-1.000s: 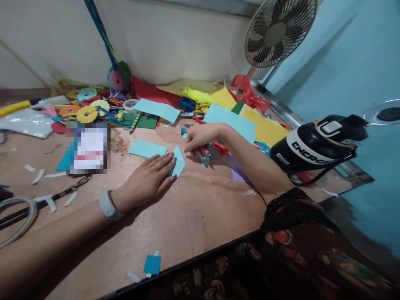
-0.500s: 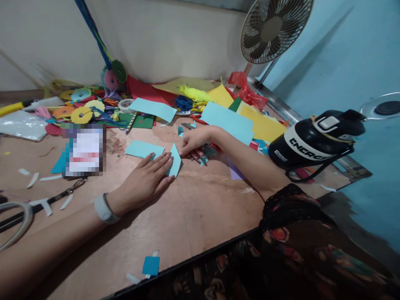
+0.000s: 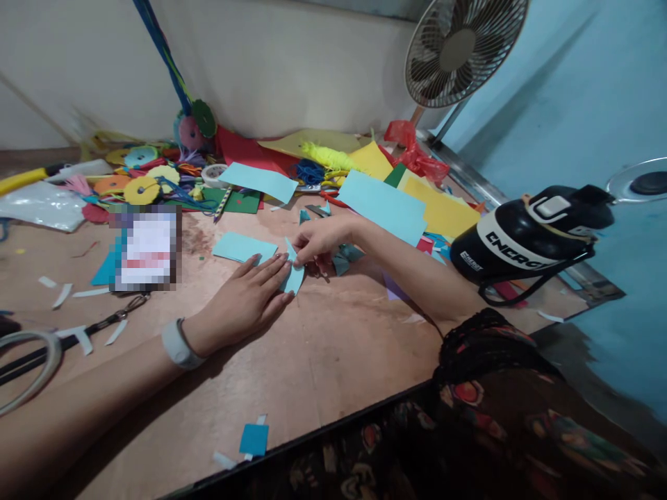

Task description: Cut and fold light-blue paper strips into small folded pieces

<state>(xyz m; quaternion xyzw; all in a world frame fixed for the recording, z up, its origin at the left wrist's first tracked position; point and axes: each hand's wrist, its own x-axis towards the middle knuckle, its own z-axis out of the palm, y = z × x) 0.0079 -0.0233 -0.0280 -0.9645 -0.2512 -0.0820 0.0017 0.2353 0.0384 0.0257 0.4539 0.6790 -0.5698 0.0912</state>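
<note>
Near the middle of the table, my left hand lies flat with its fingers stretched over the left part of a small light-blue paper piece. From the right, my right hand reaches to the same piece, its thumb and fingers pinched at the raised upper edge. Another light-blue folded rectangle lies just beyond my left fingers. Crumpled or cut blue-green paper is right of my right hand, partly hidden by it.
A black bottle stands on the right, before a fan. Coloured papers, yarn and foam discs line the back. White strips, a tape ring and a blue square lie on the table.
My right hand has moved slightly left onto the small paper piece, whose right side now looks narrower and lifted. My left hand stays on the paper. The view has shifted a little.
</note>
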